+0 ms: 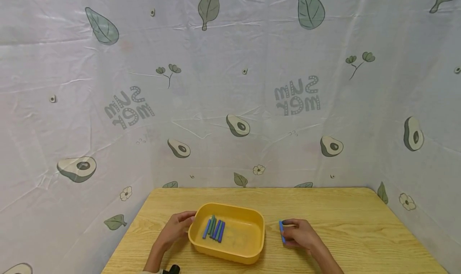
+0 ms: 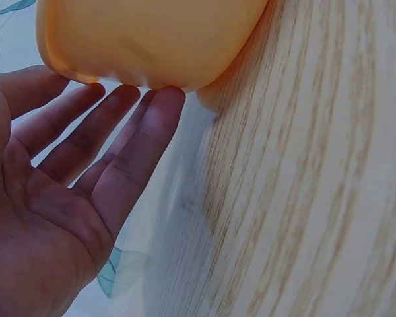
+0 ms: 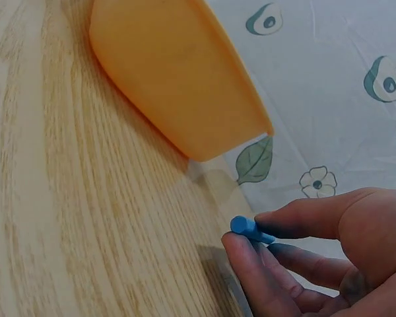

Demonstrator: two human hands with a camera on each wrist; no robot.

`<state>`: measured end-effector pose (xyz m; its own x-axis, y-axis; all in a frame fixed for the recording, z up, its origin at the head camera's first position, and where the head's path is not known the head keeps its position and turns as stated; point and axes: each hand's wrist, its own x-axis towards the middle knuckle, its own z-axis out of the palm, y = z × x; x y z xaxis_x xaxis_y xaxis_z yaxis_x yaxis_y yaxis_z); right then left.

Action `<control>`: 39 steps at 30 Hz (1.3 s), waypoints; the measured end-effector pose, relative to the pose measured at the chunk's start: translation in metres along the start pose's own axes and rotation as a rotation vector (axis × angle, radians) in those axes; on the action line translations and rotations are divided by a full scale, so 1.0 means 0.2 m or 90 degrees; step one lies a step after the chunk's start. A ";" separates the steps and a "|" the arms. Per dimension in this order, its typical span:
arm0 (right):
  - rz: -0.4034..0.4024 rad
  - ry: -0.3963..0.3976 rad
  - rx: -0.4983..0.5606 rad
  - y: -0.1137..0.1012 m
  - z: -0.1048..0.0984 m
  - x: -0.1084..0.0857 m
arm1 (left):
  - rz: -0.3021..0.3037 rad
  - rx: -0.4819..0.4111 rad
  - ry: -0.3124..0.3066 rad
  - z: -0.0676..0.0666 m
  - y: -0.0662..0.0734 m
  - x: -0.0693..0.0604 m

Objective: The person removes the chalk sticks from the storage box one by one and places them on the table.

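Observation:
My left hand (image 1: 175, 228) is at the left side of a yellow plastic tub (image 1: 248, 259). In the left wrist view its nearly straight fingers (image 2: 142, 148) touch the tub's outer wall (image 2: 152, 39). Several blue, green and purple chalk sticks (image 1: 215, 229) lie side by side in the left part of the tub. To the right of the tub, my right hand (image 1: 300, 235) pinches a blue chalk stick (image 3: 245, 228) between thumb and fingers, apart from the tub. Dark smudges show on those fingertips.
The tub stands on a light wood-grain table (image 1: 360, 226). Behind and beside it hangs a pale curtain (image 1: 230, 86) printed with leaves and avocados. A small black object (image 1: 174, 269) shows by my left wrist. Faint chalk dust marks the tub's floor.

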<state>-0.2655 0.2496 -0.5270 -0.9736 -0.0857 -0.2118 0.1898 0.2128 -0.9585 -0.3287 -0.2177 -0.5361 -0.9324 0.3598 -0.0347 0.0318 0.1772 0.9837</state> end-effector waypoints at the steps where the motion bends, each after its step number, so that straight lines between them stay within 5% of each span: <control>1: -0.001 0.005 -0.008 0.00 0.00 0.00 | -0.001 0.001 0.001 0.00 0.00 0.00; 18: -0.003 0.144 -0.111 -0.01 0.11 -0.01 | -0.001 0.009 0.004 0.00 0.00 0.00; 39: 0.022 0.087 -0.069 -0.05 0.07 0.01 | -0.005 0.010 0.009 -0.01 -0.02 0.01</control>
<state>-0.2667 0.2343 -0.5204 -0.9763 0.0555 -0.2094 0.2161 0.3175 -0.9233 -0.3308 -0.2190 -0.5391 -0.9374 0.3459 -0.0396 0.0301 0.1936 0.9806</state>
